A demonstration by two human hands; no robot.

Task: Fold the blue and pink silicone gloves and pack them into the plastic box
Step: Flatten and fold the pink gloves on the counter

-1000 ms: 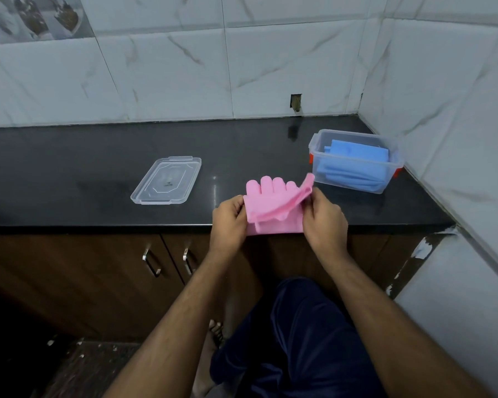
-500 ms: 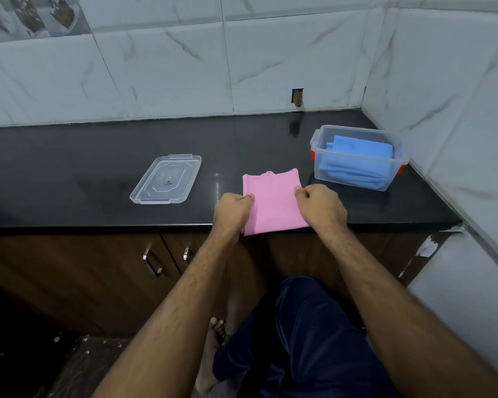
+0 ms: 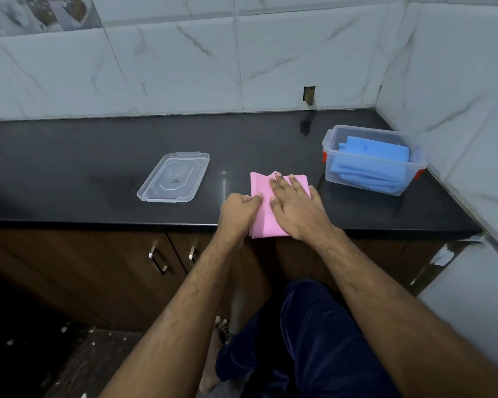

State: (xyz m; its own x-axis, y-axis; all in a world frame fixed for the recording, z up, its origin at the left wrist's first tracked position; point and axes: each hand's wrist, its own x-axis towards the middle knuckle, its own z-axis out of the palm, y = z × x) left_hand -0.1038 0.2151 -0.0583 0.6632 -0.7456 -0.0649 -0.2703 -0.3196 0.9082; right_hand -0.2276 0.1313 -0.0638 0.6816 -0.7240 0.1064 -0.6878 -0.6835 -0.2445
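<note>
The pink glove [image 3: 260, 183] lies folded into a flat rectangle at the front edge of the black counter [image 3: 98, 168]. My right hand [image 3: 295, 206] lies flat on top of it with straight, spread fingers. My left hand [image 3: 239, 211] pinches the glove's left edge between thumb and curled fingers. The blue gloves [image 3: 374, 165] sit folded inside the clear plastic box [image 3: 328, 145] with red clips, at the right near the corner wall.
The box's clear lid [image 3: 174, 177] lies flat on the counter left of the pink glove. Marble-tiled walls [image 3: 184, 67] close the back and right side. Brown cabinet doors with metal handles [image 3: 158, 258] are below the counter.
The pink glove's fingers were folded under, making a flat rectangle. My right hand let go of the edge and moved on top, flattening the glove. My left hand stays at the left edge.
</note>
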